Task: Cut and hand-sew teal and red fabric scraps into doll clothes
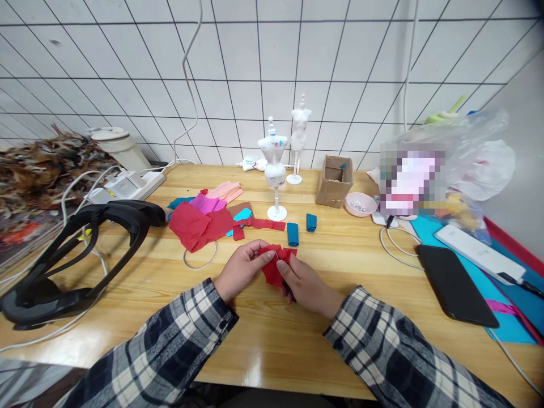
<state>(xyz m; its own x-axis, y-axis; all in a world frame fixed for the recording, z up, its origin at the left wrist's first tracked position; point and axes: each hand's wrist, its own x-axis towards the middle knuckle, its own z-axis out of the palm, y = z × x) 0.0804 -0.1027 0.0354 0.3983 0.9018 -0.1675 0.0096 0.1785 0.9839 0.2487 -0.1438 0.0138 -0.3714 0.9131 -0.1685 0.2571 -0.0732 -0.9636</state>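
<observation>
Between my two hands, just above the table's front middle, is a piece of red crepe paper [272,274], bunched along its upper edge. My left hand [245,265] pinches its left side between thumb and fingers. From the right, my right hand [306,283] grips the same piece, thumb on top. A thin light line shows near the thumbs; I cannot tell what it is. Beyond my hands lie two rolled teal strips [293,234] and a narrow red strip [267,224]. A white miniature dress form [274,170] stands upright behind them.
To the left lie a heap of coloured crepe paper [198,224] and a black headset frame [123,272]. At the back are a second dress form [300,136], a small cardboard box [335,181] and a pink bowl [361,204]. A black phone [457,285] and cables occupy the right.
</observation>
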